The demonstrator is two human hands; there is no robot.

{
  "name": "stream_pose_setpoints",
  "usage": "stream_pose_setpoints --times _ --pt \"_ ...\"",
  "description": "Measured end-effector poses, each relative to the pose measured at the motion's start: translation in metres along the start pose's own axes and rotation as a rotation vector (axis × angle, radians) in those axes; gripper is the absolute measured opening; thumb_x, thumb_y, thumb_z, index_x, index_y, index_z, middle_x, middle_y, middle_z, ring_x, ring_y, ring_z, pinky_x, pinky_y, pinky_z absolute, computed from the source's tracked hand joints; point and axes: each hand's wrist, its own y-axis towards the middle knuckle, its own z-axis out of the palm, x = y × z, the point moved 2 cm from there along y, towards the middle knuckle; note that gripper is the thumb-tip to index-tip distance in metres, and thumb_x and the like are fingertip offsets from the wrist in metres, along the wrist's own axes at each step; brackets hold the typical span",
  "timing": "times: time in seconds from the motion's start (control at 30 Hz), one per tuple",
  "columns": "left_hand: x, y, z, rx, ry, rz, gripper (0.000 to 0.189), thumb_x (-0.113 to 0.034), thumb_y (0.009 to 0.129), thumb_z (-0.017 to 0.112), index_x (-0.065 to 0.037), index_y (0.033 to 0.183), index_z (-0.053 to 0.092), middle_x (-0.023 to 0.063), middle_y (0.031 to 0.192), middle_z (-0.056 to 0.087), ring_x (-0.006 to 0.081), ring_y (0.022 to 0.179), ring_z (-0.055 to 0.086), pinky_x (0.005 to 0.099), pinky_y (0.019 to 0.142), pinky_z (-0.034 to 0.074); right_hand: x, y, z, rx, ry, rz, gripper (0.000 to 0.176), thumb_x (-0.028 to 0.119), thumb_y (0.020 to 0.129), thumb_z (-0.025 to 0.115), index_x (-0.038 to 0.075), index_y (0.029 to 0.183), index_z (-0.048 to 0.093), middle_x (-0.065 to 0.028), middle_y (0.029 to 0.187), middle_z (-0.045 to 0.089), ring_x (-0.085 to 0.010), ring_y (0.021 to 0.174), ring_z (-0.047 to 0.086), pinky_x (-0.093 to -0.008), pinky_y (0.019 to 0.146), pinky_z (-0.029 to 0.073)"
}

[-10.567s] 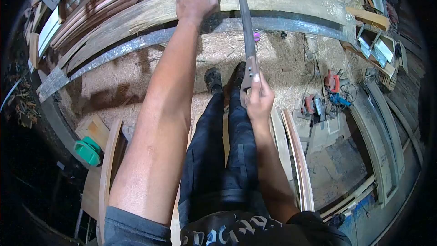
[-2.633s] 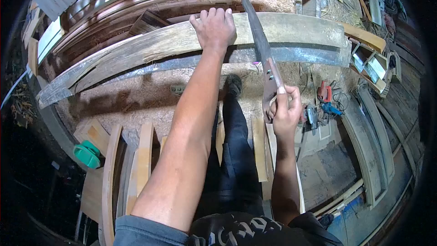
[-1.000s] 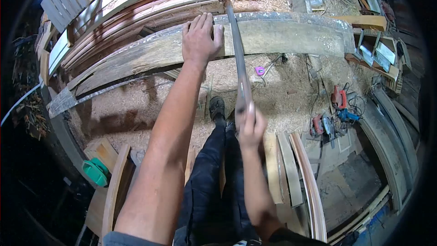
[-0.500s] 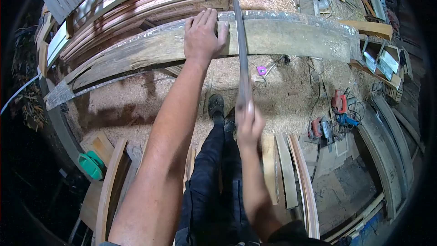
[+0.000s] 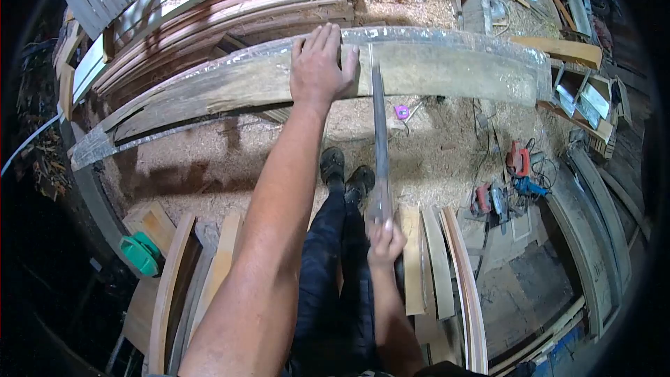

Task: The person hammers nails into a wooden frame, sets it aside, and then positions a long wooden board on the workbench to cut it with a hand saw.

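Note:
A long weathered wooden plank [image 5: 453, 70] runs across the upper part of the view, raised above a sawdust floor. My left hand [image 5: 319, 64] lies flat on it with fingers spread, pressing it down. My right hand [image 5: 384, 241] grips the handle of a hand saw [image 5: 378, 129]. The narrow blade points away from me and its tip meets the plank's near edge just right of my left thumb. My dark trousers and shoes [image 5: 345, 174] show below the plank.
Stacked curved boards [image 5: 230, 7] lie behind the plank. Curved wooden strips [image 5: 447, 265] rest by my right leg, more on the left [image 5: 171, 272]. Power tools with cables [image 5: 502, 181] sit on the floor at right, a green object [image 5: 139, 253] at left, a pink tape [image 5: 400, 111] underneath.
My right hand has pulled the saw back toward me, so the blade tip has drawn from beyond the plank to its near edge. My left hand stays pressed on the plank.

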Motion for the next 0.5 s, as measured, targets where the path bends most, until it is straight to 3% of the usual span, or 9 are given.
stream_pose_setpoints --times 0.1,0.13,0.2,0.23,0.27,0.33,0.4,0.5 --pt "-0.002 -0.001 -0.003 -0.006 -0.038 0.000 0.055 -0.045 0.096 0.054 -0.006 0.134 0.062 0.0116 0.138 0.062 0.0253 0.131 0.055 0.0423 0.114 0.032 0.024 0.105 0.044 0.119 -0.177 -0.068 0.045 0.029 0.104 0.049 0.002 0.068 0.055 0.0011 0.058 0.049 -0.0074 0.053 0.044 -0.0280 0.050 0.031" --pt "-0.001 -0.002 -0.003 -0.003 -0.036 -0.004 0.055 -0.045 0.096 0.054 -0.006 0.134 0.062 0.0116 0.138 0.062 0.0253 0.131 0.055 0.0423 0.114 0.032 0.030 0.105 0.049 0.122 -0.178 -0.064 0.045 0.029 0.104 0.049 0.002 0.068 0.055 0.0011 0.058 0.049 -0.0074 0.053 0.044 -0.0280 0.050 0.031" --pt "-0.003 -0.001 -0.004 0.004 -0.037 -0.016 0.055 -0.045 0.096 0.054 -0.006 0.134 0.062 0.0117 0.138 0.062 0.0255 0.131 0.055 0.0430 0.114 0.033 0.043 0.102 0.060 0.109 -0.239 -0.121 0.047 0.033 0.104 0.051 0.003 0.067 0.054 0.0013 0.058 0.049 -0.0078 0.054 0.045 -0.0288 0.050 0.032" --pt "-0.004 -0.002 -0.002 0.008 -0.040 -0.022 0.055 -0.045 0.096 0.054 -0.006 0.134 0.062 0.0117 0.138 0.062 0.0255 0.131 0.055 0.0430 0.114 0.033 0.009 0.065 0.035 0.042 -0.156 -0.023 0.049 0.035 0.103 0.051 0.003 0.066 0.053 0.0011 0.057 0.049 -0.0079 0.054 0.045 -0.0287 0.050 0.032" --pt "-0.004 -0.005 0.000 0.012 -0.012 -0.018 0.055 -0.045 0.096 0.055 -0.006 0.134 0.062 0.0116 0.137 0.062 0.0254 0.132 0.055 0.0432 0.114 0.033 -0.007 0.027 0.009 0.027 -0.242 -0.094 0.047 0.035 0.103 0.051 0.002 0.070 0.056 0.0005 0.060 0.051 -0.0077 0.055 0.046 -0.0276 0.051 0.033" --pt "0.002 0.005 -0.001 -0.005 0.032 -0.010 0.055 -0.044 0.096 0.055 -0.006 0.134 0.062 0.0116 0.137 0.062 0.0253 0.132 0.054 0.0435 0.114 0.033 -0.005 -0.014 -0.008 0.032 -0.025 0.091 0.043 0.030 0.103 0.049 -0.002 0.078 0.064 -0.0023 0.060 0.054 -0.0090 0.055 0.048 -0.0288 0.050 0.034" --pt "-0.002 -0.002 -0.002 -0.008 -0.004 -0.003 0.053 -0.042 0.095 0.057 -0.006 0.134 0.062 0.0117 0.137 0.062 0.0249 0.132 0.054 0.0425 0.114 0.032 -0.008 0.022 0.001 -0.032 -0.230 -0.059 0.042 0.031 0.103 0.050 -0.002 0.083 0.066 -0.0024 0.060 0.055 -0.0088 0.055 0.048 -0.0293 0.051 0.035" --pt "-0.002 -0.002 -0.002 -0.025 -0.033 -0.010 0.052 -0.041 0.095 0.058 -0.005 0.133 0.063 0.0118 0.136 0.063 0.0249 0.131 0.055 0.0423 0.114 0.033 0.023 0.105 0.042 0.124 -0.174 0.007 0.039 0.030 0.103 0.053 -0.002 0.084 0.066 -0.0020 0.062 0.056 -0.0088 0.056 0.048 -0.0295 0.051 0.036"
